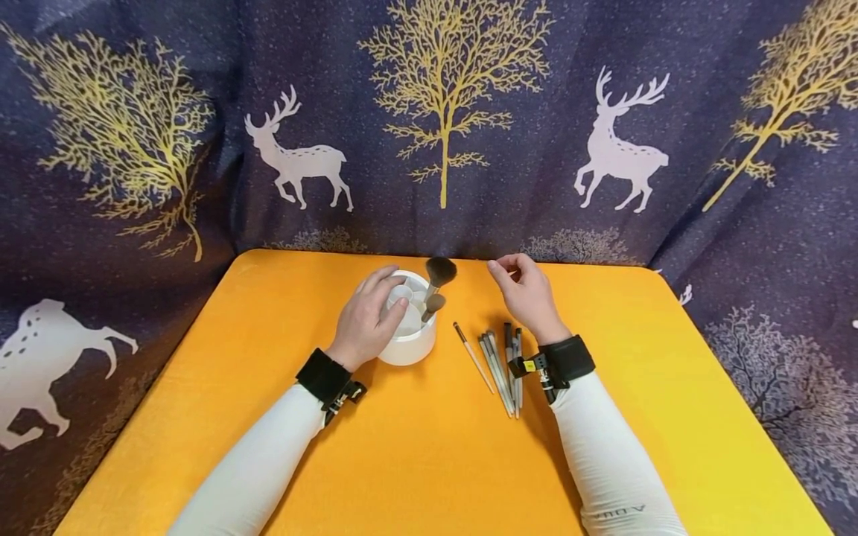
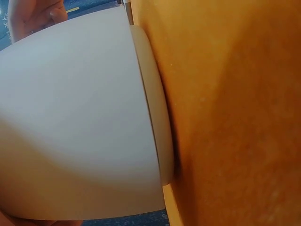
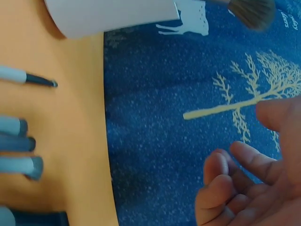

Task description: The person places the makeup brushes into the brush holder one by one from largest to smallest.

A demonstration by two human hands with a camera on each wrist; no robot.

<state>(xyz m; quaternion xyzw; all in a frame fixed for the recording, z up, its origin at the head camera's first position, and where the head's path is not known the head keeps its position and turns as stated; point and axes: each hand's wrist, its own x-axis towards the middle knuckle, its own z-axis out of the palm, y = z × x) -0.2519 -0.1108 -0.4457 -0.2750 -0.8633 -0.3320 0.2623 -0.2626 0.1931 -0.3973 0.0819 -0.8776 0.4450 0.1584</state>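
Note:
My left hand (image 1: 367, 318) holds a white round organizer (image 1: 407, 348) at its left side, thumb over the rim and fingers along the far left edge. Inside are divided compartments; a large fluffy makeup brush (image 1: 440, 272) and a smaller one (image 1: 433, 305) stand tilted on the right side. The organizer's smooth wall (image 2: 80, 108) fills much of the left wrist view. My right hand (image 1: 527, 292) hovers in the air right of the organizer, fingers loosely bent, nothing between them. In the right wrist view its fingers (image 3: 218, 190) and thumb are apart.
Several makeup brushes (image 1: 497, 372) lie in a loose bunch on the orange tabletop (image 1: 415, 454), below the right wrist. One thin brush (image 1: 473, 357) lies apart, to their left. A dark curtain (image 1: 469, 223) with deer and trees hangs behind the table's back edge.

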